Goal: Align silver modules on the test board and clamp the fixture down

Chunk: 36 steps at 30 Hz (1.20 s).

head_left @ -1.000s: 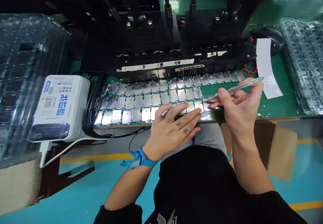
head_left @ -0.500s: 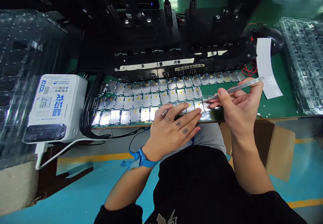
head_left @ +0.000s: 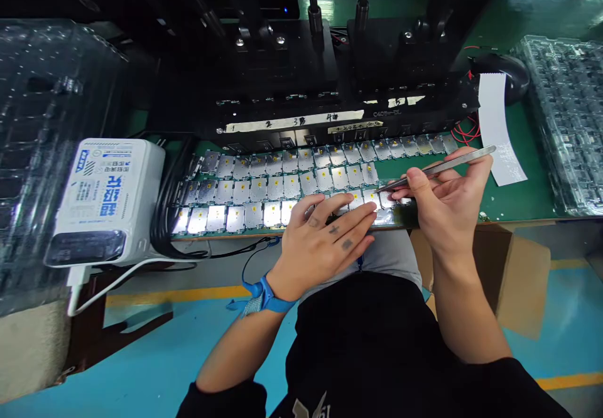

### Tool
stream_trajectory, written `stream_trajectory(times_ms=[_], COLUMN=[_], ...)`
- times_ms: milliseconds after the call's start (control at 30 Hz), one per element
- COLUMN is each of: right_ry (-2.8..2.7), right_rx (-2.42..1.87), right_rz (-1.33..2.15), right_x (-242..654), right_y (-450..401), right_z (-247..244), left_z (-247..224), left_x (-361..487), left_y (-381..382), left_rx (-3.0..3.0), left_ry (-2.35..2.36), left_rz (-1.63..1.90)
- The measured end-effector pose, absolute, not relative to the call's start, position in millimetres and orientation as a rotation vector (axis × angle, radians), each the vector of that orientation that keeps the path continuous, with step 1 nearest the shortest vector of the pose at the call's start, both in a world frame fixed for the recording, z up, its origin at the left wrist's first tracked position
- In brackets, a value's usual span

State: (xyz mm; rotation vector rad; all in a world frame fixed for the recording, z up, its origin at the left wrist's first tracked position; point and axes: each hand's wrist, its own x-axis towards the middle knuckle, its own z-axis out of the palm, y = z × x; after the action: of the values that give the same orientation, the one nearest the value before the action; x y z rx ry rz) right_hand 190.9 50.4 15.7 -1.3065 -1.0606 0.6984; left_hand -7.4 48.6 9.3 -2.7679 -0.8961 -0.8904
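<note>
Rows of small circuit boards (head_left: 258, 189) with silver metal covers and tiny yellow marks lie along the front of the green mat. My left hand (head_left: 325, 242) rests flat over the front row, fingers stretched out to the right, hiding several boards. My right hand (head_left: 440, 198) is closed on a pair of metal tweezers (head_left: 438, 168), held at a slant. Their tip touches or hovers just over a silver-covered board (head_left: 372, 198) by my left fingertips; I cannot tell which. A blue strap (head_left: 268, 295) circles my left wrist.
A black test machine (head_left: 292, 117) with numbered tape and switches stands behind the boards. To the left are a white power bank (head_left: 106, 198), black cables (head_left: 164, 211) and stacked clear trays (head_left: 51, 91). A paper strip (head_left: 499, 129), a black mouse (head_left: 511, 76) and more clear trays (head_left: 570, 117) are right.
Both hands stay almost in place, and the tweezers' tip remains at the same board. The whole view has shifted very slightly.
</note>
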Motion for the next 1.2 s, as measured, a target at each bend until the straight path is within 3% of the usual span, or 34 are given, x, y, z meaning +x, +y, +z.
stream_trajectory(times_ms=[200, 400, 567, 1200], right_ry=[-1.021, -1.089, -1.131, -1.157], right_rx=[-1.237, -1.179, -1.225, -1.186], right_rz=[0.567, 0.532, 0.658, 0.620], right_x=[185, 175, 173, 174], right_y=[44, 16, 2, 2], right_z=[25, 29, 15, 9], left_z=[7, 4, 3, 3], left_x=[-9, -16, -17, -15], left_y=[49, 50, 50, 50], left_rx=[-2.748, -2.792, -2.796, -2.796], left_ry=[-0.869, -0.819, -0.798, -0.831], left_rz=[-0.935, -1.269, -1.255, -1.245])
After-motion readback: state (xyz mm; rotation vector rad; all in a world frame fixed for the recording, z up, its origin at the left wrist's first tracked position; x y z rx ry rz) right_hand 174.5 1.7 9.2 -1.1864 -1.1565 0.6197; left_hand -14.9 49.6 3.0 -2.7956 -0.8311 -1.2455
